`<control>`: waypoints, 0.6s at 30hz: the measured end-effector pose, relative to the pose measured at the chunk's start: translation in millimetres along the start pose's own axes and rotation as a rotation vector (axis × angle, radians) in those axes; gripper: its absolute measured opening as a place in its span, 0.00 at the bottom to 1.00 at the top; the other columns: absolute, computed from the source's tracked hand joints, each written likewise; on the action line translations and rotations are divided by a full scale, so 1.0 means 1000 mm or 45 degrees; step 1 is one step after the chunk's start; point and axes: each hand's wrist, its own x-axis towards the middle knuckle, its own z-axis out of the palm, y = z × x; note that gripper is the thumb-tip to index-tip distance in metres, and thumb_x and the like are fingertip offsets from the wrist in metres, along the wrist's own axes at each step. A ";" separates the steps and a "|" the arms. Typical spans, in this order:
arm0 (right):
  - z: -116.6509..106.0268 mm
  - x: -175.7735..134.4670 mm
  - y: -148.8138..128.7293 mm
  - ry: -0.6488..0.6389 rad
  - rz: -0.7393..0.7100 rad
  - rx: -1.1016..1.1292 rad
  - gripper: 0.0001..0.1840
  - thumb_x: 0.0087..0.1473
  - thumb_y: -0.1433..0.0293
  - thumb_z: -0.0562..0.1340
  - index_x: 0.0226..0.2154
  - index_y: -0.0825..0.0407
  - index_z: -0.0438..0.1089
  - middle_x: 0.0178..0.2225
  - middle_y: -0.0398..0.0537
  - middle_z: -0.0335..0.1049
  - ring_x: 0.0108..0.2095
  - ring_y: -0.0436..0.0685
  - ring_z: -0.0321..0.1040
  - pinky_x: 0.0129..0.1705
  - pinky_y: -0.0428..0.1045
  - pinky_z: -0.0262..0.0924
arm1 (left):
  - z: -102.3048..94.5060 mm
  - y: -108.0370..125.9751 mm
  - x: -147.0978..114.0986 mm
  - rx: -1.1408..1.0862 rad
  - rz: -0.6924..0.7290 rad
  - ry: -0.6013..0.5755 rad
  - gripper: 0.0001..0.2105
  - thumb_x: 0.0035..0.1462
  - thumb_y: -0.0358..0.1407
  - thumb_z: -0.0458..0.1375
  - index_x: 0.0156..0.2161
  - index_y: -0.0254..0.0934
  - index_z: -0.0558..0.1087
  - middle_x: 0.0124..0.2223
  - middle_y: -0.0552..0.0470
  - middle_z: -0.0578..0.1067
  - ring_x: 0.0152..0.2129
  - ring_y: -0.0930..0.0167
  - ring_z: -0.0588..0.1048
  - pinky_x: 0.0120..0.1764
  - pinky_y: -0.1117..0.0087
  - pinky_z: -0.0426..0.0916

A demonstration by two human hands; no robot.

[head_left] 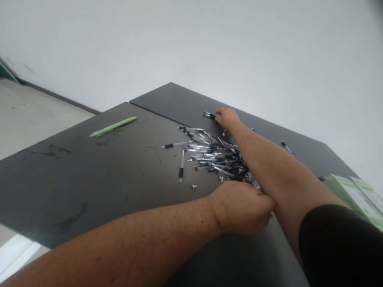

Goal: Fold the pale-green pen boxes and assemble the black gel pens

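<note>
My right hand [228, 118] reaches over to the far side of the dark table, its fingers closed at the near end of a couple of clear pens with black grips [210, 115]. Closer to me, my left hand [243, 207] is curled into a fist at the front edge of a pile of pens [206, 153]. Its fingers face away from the camera, so what they hold, if anything, is hidden. The pile mixes clear barrels, black grips and small metal tips. One loose pen tip [194, 186] lies left of my left hand.
A light green pen [113, 126] lies on the left of the dark table [119, 179], near ink smears. Green-and-white boxes [354, 195] stand at the right. Another pen [287, 148] lies beyond my right forearm. A white wall [191, 48] rises behind the table.
</note>
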 end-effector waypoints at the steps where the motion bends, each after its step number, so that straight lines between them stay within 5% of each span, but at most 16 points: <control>1: -0.002 -0.002 0.001 0.015 -0.004 0.008 0.28 0.71 0.66 0.66 0.69 0.53 0.77 0.68 0.65 0.76 0.68 0.71 0.69 0.74 0.65 0.63 | -0.001 0.000 0.000 0.013 0.000 -0.010 0.07 0.72 0.37 0.60 0.42 0.38 0.78 0.39 0.47 0.87 0.36 0.58 0.88 0.31 0.59 0.77; 12: -0.042 -0.066 0.018 -0.079 -0.153 0.084 0.20 0.71 0.68 0.63 0.59 0.49 0.87 0.53 0.54 0.89 0.53 0.65 0.83 0.61 0.58 0.74 | 0.002 -0.002 -0.002 -0.016 0.013 -0.002 0.10 0.74 0.40 0.62 0.39 0.39 0.79 0.41 0.47 0.88 0.39 0.60 0.87 0.37 0.59 0.77; 18: -0.028 -0.088 0.015 -0.138 -0.258 0.110 0.18 0.69 0.70 0.66 0.55 0.44 0.89 0.63 0.49 0.85 0.66 0.64 0.78 0.72 0.56 0.66 | -0.003 0.000 -0.002 -0.012 0.002 -0.066 0.10 0.75 0.39 0.61 0.41 0.39 0.80 0.42 0.48 0.88 0.41 0.60 0.86 0.41 0.59 0.77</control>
